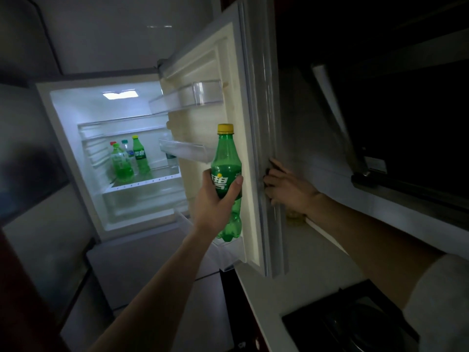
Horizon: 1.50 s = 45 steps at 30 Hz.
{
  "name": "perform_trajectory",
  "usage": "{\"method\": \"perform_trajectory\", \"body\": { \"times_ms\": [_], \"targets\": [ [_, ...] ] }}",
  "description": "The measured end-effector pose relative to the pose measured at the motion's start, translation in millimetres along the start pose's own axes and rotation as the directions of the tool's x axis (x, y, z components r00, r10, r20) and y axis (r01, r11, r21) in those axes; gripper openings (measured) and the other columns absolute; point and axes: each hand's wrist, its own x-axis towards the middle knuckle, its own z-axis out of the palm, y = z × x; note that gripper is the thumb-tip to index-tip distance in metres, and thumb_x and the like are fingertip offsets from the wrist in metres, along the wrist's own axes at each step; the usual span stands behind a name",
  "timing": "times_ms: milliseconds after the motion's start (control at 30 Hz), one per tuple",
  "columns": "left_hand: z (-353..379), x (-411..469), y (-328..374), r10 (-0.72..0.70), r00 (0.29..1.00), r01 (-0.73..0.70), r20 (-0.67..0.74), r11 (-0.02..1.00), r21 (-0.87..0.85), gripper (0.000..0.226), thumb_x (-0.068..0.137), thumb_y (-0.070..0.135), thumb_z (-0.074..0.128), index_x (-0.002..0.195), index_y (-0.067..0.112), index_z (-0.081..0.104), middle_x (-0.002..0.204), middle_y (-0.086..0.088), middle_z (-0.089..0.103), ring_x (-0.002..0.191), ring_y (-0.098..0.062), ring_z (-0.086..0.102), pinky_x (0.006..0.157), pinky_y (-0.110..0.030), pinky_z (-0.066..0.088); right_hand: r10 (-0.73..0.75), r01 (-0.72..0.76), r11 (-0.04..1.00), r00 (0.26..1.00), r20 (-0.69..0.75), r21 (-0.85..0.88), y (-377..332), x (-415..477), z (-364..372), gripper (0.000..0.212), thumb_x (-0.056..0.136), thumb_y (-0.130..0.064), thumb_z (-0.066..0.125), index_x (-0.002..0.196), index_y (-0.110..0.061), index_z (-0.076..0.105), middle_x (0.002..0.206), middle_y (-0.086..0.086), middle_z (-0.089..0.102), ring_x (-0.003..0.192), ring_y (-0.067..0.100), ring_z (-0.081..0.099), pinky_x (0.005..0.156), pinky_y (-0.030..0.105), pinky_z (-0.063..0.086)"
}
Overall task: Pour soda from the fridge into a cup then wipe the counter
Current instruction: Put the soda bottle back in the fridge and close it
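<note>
A: Which step? Big stuff first

B: The white open fridge point(66, 138) is lit inside, and its cream-lined fridge door point(203, 118) is swung wide toward the pale tabletop point(304, 252) on the right. I'd call it the fetch step: soda is off the shelf, door not yet shut, no pouring begun

A: Where's the soda?

B: The green plastic soda bottle with a yellow cap point(225, 158) is upright, cap on, in the air in front of the door's inner face, between the fridge opening and the door edge. The left hand point(215, 203) is wrapped round its label, thumb on the right side

A: Other one?

B: The right hand point(286, 189) is on the door's outer edge, fingers hooked round it, near the bottle but not touching it. Hands apart, with the door edge between them

A: Next?

B: Probably push the door closed with the right, carry the bottle over to the tabletop, then uncap. No cup in view, so that has to be found first. A few more green bottles point(132, 158) sit on the fridge shelf, ignore those
</note>
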Motion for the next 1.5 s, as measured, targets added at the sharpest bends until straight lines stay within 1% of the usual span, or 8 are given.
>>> {"method": "perform_trajectory", "body": {
  "times_ms": [200,467,800,933,1033,1100,1233,1500],
  "targets": [
    [29,10,-4,0.014,0.999,-0.012,0.04,0.999,-0.038,0.051,0.082,0.055,0.067,0.114,0.017,0.053,0.094,0.007,0.07,0.087,-0.009,0.069,0.079,-0.046,0.057,0.053,-0.054,0.998,0.998,0.032,0.024,19,-15,11,0.026,0.053,-0.008,0.091,0.06,-0.01,0.067,0.075,0.006,0.063,0.082,0.024,0.059,0.122,0.045,0.004],
    [39,26,-12,-0.044,0.999,0.044,0.026,0.999,-0.012,0.045,0.085,0.048,0.068,0.112,0.017,0.051,0.086,0.008,0.069,0.078,-0.007,0.068,0.074,-0.044,0.058,0.052,-0.048,0.996,0.997,0.054,-0.073,37,-29,18,0.025,0.049,-0.009,0.09,0.067,-0.008,0.073,0.081,0.01,0.067,0.082,0.028,0.064,0.118,0.052,0.019],
    [39,25,-18,-0.076,0.997,0.077,0.015,0.994,-0.076,0.042,0.086,0.039,0.069,0.114,0.013,0.05,0.09,0.004,0.067,0.078,-0.005,0.067,0.066,-0.024,0.054,0.011,-0.008,0.998,0.998,0.056,-0.056,43,-31,19,0.029,0.048,-0.007,0.09,0.07,-0.006,0.071,0.08,0.01,0.066,0.08,0.028,0.064,0.111,0.054,0.028],
    [16,19,-24,-0.075,0.997,0.074,-0.017,0.994,-0.078,0.039,0.086,0.04,0.07,0.112,0.018,0.05,0.094,0.001,0.068,0.079,-0.006,0.067,0.064,-0.019,0.053,0.032,-0.017,0.995,0.987,0.16,-0.096,39,-29,10,0.038,0.052,-0.03,0.092,0.072,-0.006,0.071,0.078,0.01,0.064,0.08,0.029,0.063,0.109,0.054,0.036],
    [-13,19,-33,-0.09,0.995,0.087,-0.044,0.993,-0.08,0.04,0.085,0.044,0.071,0.111,0.021,0.051,0.092,0.002,0.069,0.078,-0.006,0.068,0.065,-0.026,0.053,0.113,-0.088,0.985,0.978,0.175,-0.146,26,-24,0,0.051,0.081,-0.056,0.065,0.069,-0.007,0.072,0.073,0.008,0.066,0.072,0.027,0.062,0.098,0.047,0.048],
    [-37,21,-40,-0.095,0.993,0.091,-0.074,0.994,-0.057,0.045,0.081,0.053,0.07,0.109,0.023,0.052,0.089,0.005,0.07,0.079,-0.008,0.068,0.068,-0.033,0.055,0.214,-0.19,0.966,0.968,0.128,-0.176,9,-11,-8,0.048,0.087,-0.05,0.052,0.068,-0.009,0.07,0.073,0.008,0.066,0.066,0.027,0.062,0.083,0.039,0.045],
    [-93,24,-48,-0.109,0.989,0.106,-0.095,0.994,-0.041,0.041,0.083,0.049,0.069,0.107,0.023,0.051,0.092,0.007,0.068,0.077,-0.001,0.066,0.064,-0.025,0.051,0.266,-0.259,0.963,0.959,0.101,-0.079,-35,38,-16,0.014,0.076,-0.019,0.071,0.069,-0.009,0.065,0.067,0.009,0.062,0.057,0.029,0.062,0.057,0.033,0.048],
    [-233,30,-77,-0.08,0.986,0.075,-0.143,0.996,-0.041,0.035,0.084,0.046,0.071,0.108,0.026,0.056,0.089,0.006,0.07,0.079,-0.01,0.068,0.069,-0.032,0.057,0.317,-0.332,0.942,0.931,0.179,0.058,-138,158,11,0.015,0.086,-0.023,0.061,0.074,-0.013,0.061,0.069,0.003,0.059,0.056,0.027,0.059,0.049,0.031,0.044]
  ]
}}
